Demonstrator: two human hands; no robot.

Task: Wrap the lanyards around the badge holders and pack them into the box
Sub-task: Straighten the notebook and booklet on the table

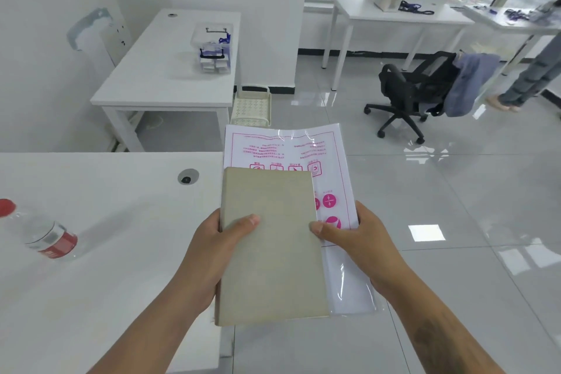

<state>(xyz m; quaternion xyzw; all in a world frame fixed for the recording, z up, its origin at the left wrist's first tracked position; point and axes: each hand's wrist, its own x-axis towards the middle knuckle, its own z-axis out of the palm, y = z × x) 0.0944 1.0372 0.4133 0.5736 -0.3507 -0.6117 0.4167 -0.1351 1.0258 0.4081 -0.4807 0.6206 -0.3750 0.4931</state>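
Hands [212, 240] [358, 240] gripped flat tan book [270, 252] and clear plastic bag of paper [334, 197], thumbs on top. Wrapping not begun; clear box [214, 48] far beyond fingertips.

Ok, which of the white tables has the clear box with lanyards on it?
The small table by the left wall; the clear box stands on it, blue lanyards inside.

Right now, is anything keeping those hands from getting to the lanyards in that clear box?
Yes. Both hands, left and right, grip a beige board and plastic sleeve. The clear box sits on a farther table, across open floor.
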